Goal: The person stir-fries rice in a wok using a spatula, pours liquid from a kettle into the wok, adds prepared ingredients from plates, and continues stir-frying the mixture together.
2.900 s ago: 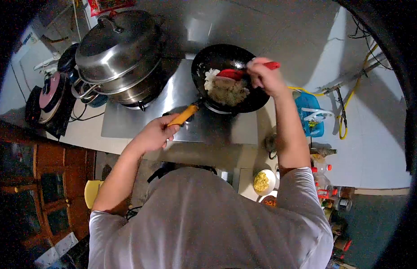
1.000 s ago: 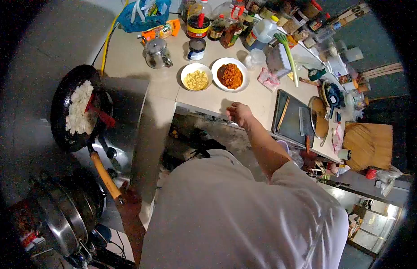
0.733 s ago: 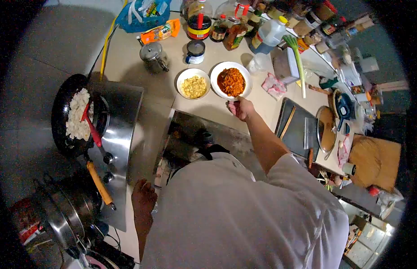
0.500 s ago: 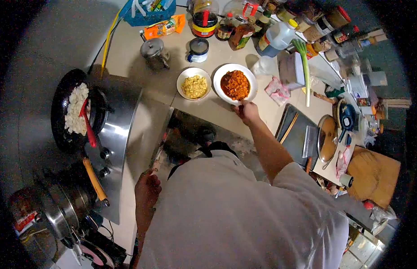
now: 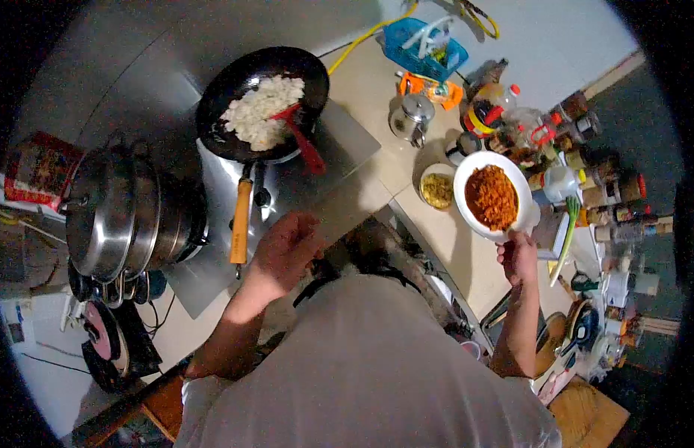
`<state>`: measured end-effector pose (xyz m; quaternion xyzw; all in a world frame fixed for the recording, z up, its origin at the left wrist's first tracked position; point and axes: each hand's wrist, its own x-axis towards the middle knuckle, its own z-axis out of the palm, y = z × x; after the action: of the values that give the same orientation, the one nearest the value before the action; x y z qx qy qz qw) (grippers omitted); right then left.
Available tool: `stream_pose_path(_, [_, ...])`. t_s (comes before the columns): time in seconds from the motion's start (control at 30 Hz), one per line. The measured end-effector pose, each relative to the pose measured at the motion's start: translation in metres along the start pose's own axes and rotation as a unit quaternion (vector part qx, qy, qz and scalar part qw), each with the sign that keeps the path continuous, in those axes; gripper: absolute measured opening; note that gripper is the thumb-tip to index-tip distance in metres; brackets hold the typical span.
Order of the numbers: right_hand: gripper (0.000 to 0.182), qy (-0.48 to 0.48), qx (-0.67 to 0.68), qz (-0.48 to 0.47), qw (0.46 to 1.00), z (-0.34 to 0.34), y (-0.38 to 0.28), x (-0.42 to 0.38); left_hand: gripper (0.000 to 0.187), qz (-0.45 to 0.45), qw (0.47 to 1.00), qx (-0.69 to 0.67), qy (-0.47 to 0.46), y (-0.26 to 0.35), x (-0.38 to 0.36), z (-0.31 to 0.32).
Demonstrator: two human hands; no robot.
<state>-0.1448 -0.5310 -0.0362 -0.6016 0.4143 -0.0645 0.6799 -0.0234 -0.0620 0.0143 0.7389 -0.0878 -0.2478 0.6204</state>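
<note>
My right hand (image 5: 517, 257) grips the rim of a white plate (image 5: 466, 212) and holds it raised above the counter. Reddish-brown diced food in sauce (image 5: 492, 198) fills the plate's middle. Beside it, a small bowl (image 5: 437, 187) of yellowish chopped food stands on the counter, partly overlapped by the plate. My left hand (image 5: 287, 250) hovers with loosely bent fingers to the right of the wooden wok handle (image 5: 241, 216), apart from it and holding nothing visible. Over the stove sits a black wok (image 5: 212, 112) with white chunky food (image 5: 265, 108) and a red spatula (image 5: 308, 149) leaning inside.
A stacked metal steamer pot (image 5: 100, 209) stands left of the stove (image 5: 216, 179). Behind the bowl are a metal pot with a lid (image 5: 415, 116), a blue basket (image 5: 436, 63) and an orange packet (image 5: 436, 91). Bottles, jars and a green onion (image 5: 565, 243) crowd the right side.
My right hand has lifted the plate off the counter. My left hand has come up from my side toward the wok handle. The view has turned left toward the stove.
</note>
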Motion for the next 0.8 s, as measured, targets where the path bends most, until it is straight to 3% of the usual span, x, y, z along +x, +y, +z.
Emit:
stream_pose_path(0.1, [0.028, -0.068, 0.004, -0.028, 0.997, 0.067, -0.046, 0.001, 0.025, 0.06, 0.997, -0.03, 0.024, 0.021, -0.015, -0.028])
stream_pose_path(0.2, [0.024, -0.146, -0.012, -0.036, 0.989, 0.144, -0.091, 0.013, 0.026, 0.136, 0.989, 0.016, 0.046, 0.027, -0.027, -0.051])
stream_pose_path(0.3, [0.023, -0.218, -0.017, -0.06, 0.974, 0.223, -0.125, 0.034, 0.026, 0.144, 0.974, 0.123, 0.127, 0.017, -0.041, -0.069])
stream_pose_path(0.37, [0.028, -0.222, -0.09, -0.076, 0.968, 0.273, -0.144, 0.06, 0.023, 0.126, 0.98, 0.006, 0.154, 0.008, -0.059, -0.077])
stream_pose_path(0.43, [0.028, -0.334, -0.134, -0.091, 0.929, 0.318, -0.158, 0.09, 0.022, 0.121, 0.966, -0.047, 0.222, -0.008, -0.069, -0.074])
stream_pose_path(0.47, [0.028, -0.317, -0.153, -0.097, 0.931, 0.347, -0.162, 0.101, 0.02, 0.115, 0.949, -0.096, 0.276, -0.016, -0.074, -0.073])
stream_pose_path(0.6, [0.031, -0.273, -0.25, -0.153, 0.916, 0.438, -0.172, 0.14, 0.017, 0.1, 0.922, -0.122, 0.353, -0.022, -0.101, -0.067])
stream_pose_path(0.63, [0.034, -0.282, -0.37, -0.331, 0.821, 0.461, -0.163, 0.186, 0.017, 0.104, 0.916, -0.124, 0.367, -0.024, -0.104, -0.062])
stream_pose_path(0.7, [0.036, -0.285, -0.468, -0.497, 0.673, 0.489, -0.164, 0.193, 0.018, 0.061, 0.891, -0.173, 0.415, -0.032, -0.114, -0.054])
stream_pose_path(0.77, [0.026, -0.213, -0.514, -0.43, 0.711, 0.511, -0.177, 0.146, 0.018, 0.057, 0.878, -0.176, 0.442, -0.037, -0.119, -0.049])
stream_pose_path(0.8, [0.027, -0.167, -0.6, -0.559, 0.547, 0.519, -0.177, 0.141, 0.018, 0.05, 0.874, -0.177, 0.45, -0.038, -0.12, -0.048])
